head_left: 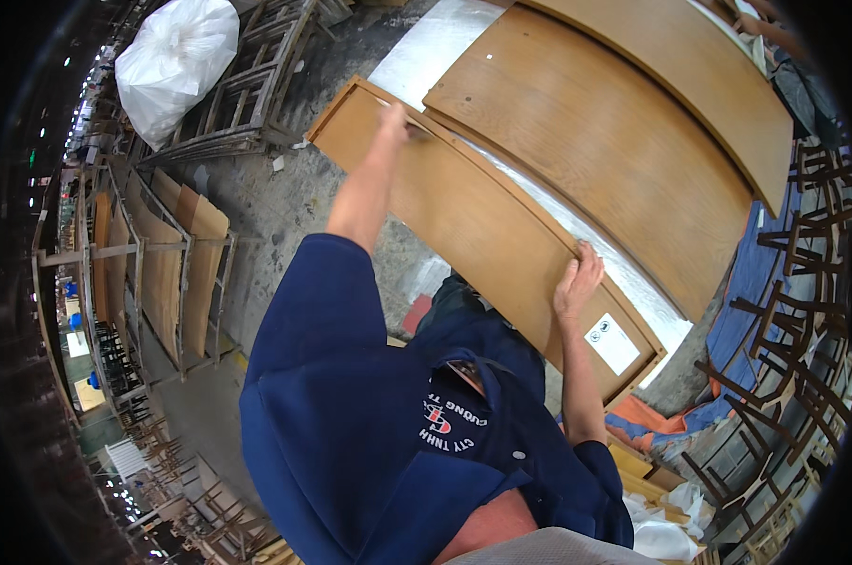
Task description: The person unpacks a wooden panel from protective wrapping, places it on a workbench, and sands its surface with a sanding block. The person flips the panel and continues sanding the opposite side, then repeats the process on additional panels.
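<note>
A long, narrow wooden panel (pixel 482 235) with a raised rim lies slantwise before me, its near side close to my body. A white label (pixel 612 344) is stuck near its right end. Toward the panel's far left end, my left hand (pixel 394 121) is closed at the far rim. Whatever is in its fingers is small and partly hidden. My right hand (pixel 578 281) holds the same far rim farther right, with the fingers over the edge and the thumb on the inner side.
Beyond the panel lie a broad wooden board (pixel 595 160) and another board (pixel 690 85) on white sheeting (pixel 431 52). Wooden frames (pixel 257 85) and a white plastic bag (pixel 176 66) stand at far left. Racked boards (pixel 176 254) are left; dark chair frames (pixel 784 348) crowd the right.
</note>
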`<state>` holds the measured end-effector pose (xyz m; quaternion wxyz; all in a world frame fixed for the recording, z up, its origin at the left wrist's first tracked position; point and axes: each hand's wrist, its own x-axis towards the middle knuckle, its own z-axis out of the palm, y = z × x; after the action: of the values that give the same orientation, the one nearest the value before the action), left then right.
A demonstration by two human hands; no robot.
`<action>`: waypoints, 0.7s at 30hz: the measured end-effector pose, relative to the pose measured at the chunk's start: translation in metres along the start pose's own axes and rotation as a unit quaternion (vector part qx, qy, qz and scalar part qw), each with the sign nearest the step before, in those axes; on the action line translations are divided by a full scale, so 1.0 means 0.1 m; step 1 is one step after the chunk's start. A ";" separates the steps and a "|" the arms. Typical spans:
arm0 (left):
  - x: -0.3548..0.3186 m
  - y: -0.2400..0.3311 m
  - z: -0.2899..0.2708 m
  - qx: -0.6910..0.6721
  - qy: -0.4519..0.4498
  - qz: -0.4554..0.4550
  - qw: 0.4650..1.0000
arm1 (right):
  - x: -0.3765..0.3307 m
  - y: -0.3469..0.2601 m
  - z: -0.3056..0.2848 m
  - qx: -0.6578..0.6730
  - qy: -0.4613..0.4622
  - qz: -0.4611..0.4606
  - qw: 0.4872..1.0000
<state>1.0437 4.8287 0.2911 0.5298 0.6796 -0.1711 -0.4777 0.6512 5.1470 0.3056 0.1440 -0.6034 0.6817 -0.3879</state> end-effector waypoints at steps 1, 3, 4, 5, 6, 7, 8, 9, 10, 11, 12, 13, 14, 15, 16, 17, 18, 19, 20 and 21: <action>0.24 0.16 -0.10 0.010 0.002 0.006 1.000 | 0.01 -0.02 0.00 -0.006 -0.006 0.009 1.000; 0.47 0.34 -0.17 0.025 0.027 0.022 0.999 | 0.03 -0.06 0.00 -0.010 -0.009 0.017 1.000; 0.41 0.32 -0.15 0.036 0.035 0.037 0.998 | 0.04 -0.07 0.00 -0.010 -0.012 0.022 1.000; 0.24 0.26 -0.08 0.050 0.031 0.039 0.997 | 0.04 -0.08 0.01 -0.010 -0.016 0.024 1.000; -0.04 0.20 -0.02 0.067 0.032 0.045 0.996 | 0.04 -0.09 0.01 -0.023 -0.020 0.022 0.999; -0.41 0.09 0.04 0.103 0.005 -0.039 0.994 | 0.05 -0.10 0.02 -0.022 -0.018 0.023 0.999; -0.91 -0.18 0.19 0.125 0.015 -0.025 0.992 | 0.05 -0.11 0.03 -0.026 -0.021 0.026 0.999; -1.41 -0.43 0.37 0.051 -0.013 -0.069 0.996 | 0.05 -0.11 0.03 -0.033 -0.028 0.030 0.999; -1.88 -0.64 0.50 0.128 -0.036 -0.026 0.991 | 0.06 -0.11 0.03 -0.033 -0.024 0.027 0.999; -2.17 -0.79 0.61 0.206 -0.069 0.005 0.976 | 0.06 -0.12 0.04 -0.037 -0.029 0.027 0.999; -2.46 -0.95 0.70 0.217 -0.106 -0.002 0.970 | 0.06 -0.12 0.04 -0.041 -0.032 0.026 0.998; -2.46 -1.00 0.74 0.213 -0.066 -0.036 0.974 | 0.06 -0.12 0.04 -0.050 -0.034 0.027 0.998; -2.35 -0.98 0.72 0.201 -0.056 -0.066 0.976 | 0.07 -0.12 0.05 -0.054 -0.031 0.020 0.998; -2.18 -0.91 0.68 0.176 -0.052 -0.060 0.981 | 0.07 -0.12 0.05 -0.059 -0.037 0.015 0.997; -1.86 -0.76 0.57 0.171 0.002 -0.043 0.984 | 0.07 -0.12 0.06 -0.064 -0.038 0.013 0.997; -1.45 -0.54 0.46 0.176 0.036 -0.043 0.983 | 0.08 -0.12 0.07 -0.068 -0.029 0.003 0.997; -1.01 -0.28 0.32 0.052 0.026 -0.091 0.994 | 0.07 -0.12 0.07 -0.061 -0.037 0.013 0.997; -0.57 0.01 0.16 0.074 0.020 -0.077 0.994 | 0.08 -0.12 0.08 -0.065 -0.035 0.012 0.997; -0.16 0.28 0.03 0.059 0.030 -0.039 0.997 | 0.08 -0.12 0.07 -0.069 -0.036 0.012 0.997; 0.16 0.51 -0.14 0.013 0.010 -0.005 1.000 | 0.07 -0.12 0.08 -0.074 -0.027 0.001 0.997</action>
<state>1.0771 4.8051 0.3284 0.5206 0.6919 -0.1682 -0.4710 0.6629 5.1376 0.3107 0.1182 -0.6221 0.7048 -0.3199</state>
